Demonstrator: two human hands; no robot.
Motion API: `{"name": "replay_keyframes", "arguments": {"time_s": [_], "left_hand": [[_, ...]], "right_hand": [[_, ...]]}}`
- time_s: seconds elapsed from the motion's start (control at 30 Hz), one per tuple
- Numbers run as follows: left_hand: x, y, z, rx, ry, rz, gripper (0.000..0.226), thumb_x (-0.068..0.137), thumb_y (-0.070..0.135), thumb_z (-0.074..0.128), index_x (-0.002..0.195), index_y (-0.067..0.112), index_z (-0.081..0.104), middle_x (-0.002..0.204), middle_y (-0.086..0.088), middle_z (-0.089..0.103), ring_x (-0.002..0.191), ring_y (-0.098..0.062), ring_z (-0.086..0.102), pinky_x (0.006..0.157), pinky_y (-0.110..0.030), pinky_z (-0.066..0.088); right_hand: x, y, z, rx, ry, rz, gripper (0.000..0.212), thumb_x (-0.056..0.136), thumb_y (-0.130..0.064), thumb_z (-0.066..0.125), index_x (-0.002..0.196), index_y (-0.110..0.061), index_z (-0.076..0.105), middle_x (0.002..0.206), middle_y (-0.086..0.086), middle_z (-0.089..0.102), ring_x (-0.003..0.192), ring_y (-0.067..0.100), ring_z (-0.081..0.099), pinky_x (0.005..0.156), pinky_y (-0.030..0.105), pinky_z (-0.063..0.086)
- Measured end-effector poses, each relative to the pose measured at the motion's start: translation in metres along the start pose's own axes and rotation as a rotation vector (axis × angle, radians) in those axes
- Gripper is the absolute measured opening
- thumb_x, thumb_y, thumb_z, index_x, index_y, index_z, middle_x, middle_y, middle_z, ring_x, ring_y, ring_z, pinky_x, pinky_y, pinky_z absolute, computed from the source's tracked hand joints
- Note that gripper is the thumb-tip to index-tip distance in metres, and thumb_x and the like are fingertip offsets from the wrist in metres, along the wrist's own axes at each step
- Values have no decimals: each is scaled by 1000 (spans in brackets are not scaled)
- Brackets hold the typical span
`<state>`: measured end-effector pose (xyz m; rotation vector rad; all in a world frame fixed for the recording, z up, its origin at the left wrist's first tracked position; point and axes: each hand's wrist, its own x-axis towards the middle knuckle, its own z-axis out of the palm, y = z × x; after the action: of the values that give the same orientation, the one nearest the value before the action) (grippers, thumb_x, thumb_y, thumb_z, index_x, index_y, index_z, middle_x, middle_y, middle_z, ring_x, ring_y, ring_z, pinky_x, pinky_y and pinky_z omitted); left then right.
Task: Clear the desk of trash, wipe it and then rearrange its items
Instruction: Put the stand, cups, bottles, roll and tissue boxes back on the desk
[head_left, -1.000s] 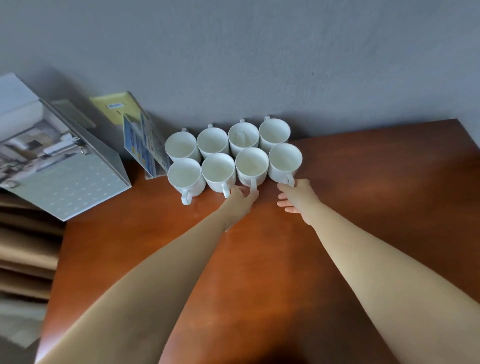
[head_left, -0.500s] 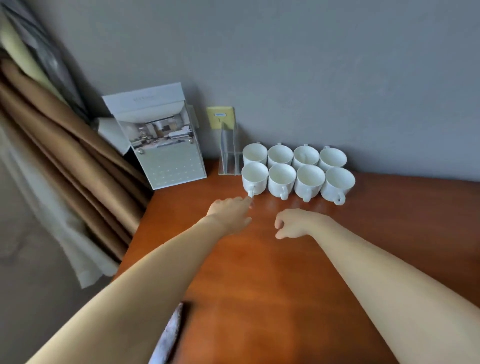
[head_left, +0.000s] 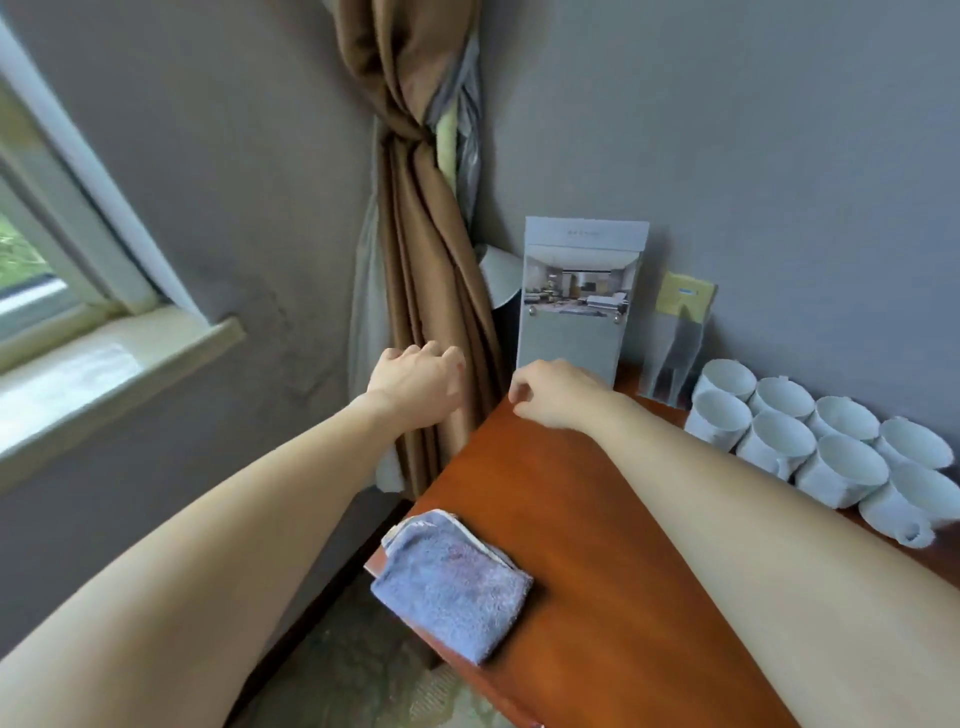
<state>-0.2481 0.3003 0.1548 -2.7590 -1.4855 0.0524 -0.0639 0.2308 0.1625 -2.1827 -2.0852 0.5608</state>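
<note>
Head cam, near to far. Patterned carpet (head_left: 363, 675) shows at near left, below the desk edge. Folded blue terry cloth (head_left: 452, 582) lies flat on the red-brown wooden desk (head_left: 597, 597) at its left edge, slightly overhanging. Both bare forearms reach far past it.

Left hand (head_left: 415, 387) is off the desk, beyond the left edge, in front of the brown curtain (head_left: 426, 291). Its fingers are loosely curled with nothing in them. Contact with the curtain: cannot tell.

Right hand (head_left: 556, 392) is over the desk's far left corner, fingers loosely curled downward, nothing held. Fingertips on the wood: cannot tell.

Right of that arm are eight white ceramic mugs (head_left: 841, 470), upright in two rows of four, packed close along the grey wall (head_left: 753, 130). Just left of them stands a clear acrylic leaflet holder (head_left: 675, 343) with a yellow leaflet inside. Left of that, a grey standing display card (head_left: 576, 296) with a room photo stands at the wall.

The curtain is knotted mid-height in the room corner. White window sill (head_left: 104, 364) at far left.
</note>
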Motion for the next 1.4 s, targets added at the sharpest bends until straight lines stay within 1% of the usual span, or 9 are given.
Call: {"name": "replay_keyframes", "arguments": {"time_s": [0.17, 0.27, 0.4, 0.6, 0.8, 1.0, 1.13, 1.3, 1.4], "left_hand": [[-53, -95, -24, 28, 85, -194, 44, 91, 40, 52, 131, 23, 47, 123, -5, 53, 116, -28, 52, 97, -41, 39], [-92, -150, -35, 48, 126, -296, 44, 91, 41, 53, 130, 21, 46, 125, -7, 53, 118, -30, 52, 98, -42, 39], [-157, -222, -49, 64, 170, -444, 45, 93, 40, 53, 133, 22, 45, 131, -6, 52, 123, -29, 50, 101, -41, 37], [-285, -311, -52, 77, 195, -737, 47, 92, 40, 54, 136, 25, 44, 137, -5, 49, 127, -27, 47, 102, -42, 33], [-431, -363, -48, 115, 161, -1019, 46, 94, 38, 51, 137, 24, 43, 136, -6, 49, 125, -28, 48, 100, -40, 36], [-554, -391, -44, 0, 174, -1342, 48, 93, 39, 52, 137, 23, 42, 136, -8, 48, 123, -31, 50, 99, -43, 40], [-605, -400, -39, -14, 208, -1470, 48, 93, 40, 51, 137, 22, 41, 134, -10, 48, 121, -32, 50, 96, -43, 40], [-651, -423, -32, -90, 284, -1618, 48, 92, 37, 53, 137, 23, 41, 133, -9, 47, 122, -31, 48, 99, -44, 41], [-670, -449, -33, -107, 318, -1660, 46, 92, 35, 54, 135, 24, 42, 132, -8, 48, 121, -29, 48, 100, -44, 41]], "right_hand": [[31, -100, -1, 11, 51, -152, 21, 89, -27, 54, 104, -36, 66, 113, -7, 65, 108, 22, 59, 88, 38, 50], [44, -166, 4, -4, 58, -257, 22, 90, -27, 51, 105, -36, 64, 115, -8, 64, 109, 22, 58, 82, 33, 46], [56, -264, 19, 16, 51, -393, 18, 86, -28, 52, 95, -40, 62, 113, -9, 66, 110, 22, 59, 89, 35, 48], [48, -411, 67, 19, -35, -653, 17, 87, -27, 53, 98, -36, 64, 111, -5, 67, 106, 21, 60, 90, 36, 50], [7, -548, 124, 44, -152, -883, 12, 84, -26, 55, 86, -36, 62, 108, -3, 68, 103, 21, 63, 91, 35, 51], [-51, -650, 179, -19, -304, -1091, 26, 87, -28, 56, 113, -31, 62, 117, -3, 65, 110, 21, 59, 96, 36, 48], [-69, -699, 201, -31, -373, -1189, 34, 89, -28, 59, 123, -26, 55, 116, -1, 64, 109, 22, 59, 94, 35, 48], [-74, -764, 218, 88, -422, -1217, 45, 87, -26, 63, 129, -21, 49, 108, -1, 64, 104, 21, 60, 89, 35, 50], [-68, -806, 230, 139, -451, -1206, 52, 86, -28, 64, 134, -21, 45, 114, 2, 63, 105, 24, 60, 90, 35, 49]]}}
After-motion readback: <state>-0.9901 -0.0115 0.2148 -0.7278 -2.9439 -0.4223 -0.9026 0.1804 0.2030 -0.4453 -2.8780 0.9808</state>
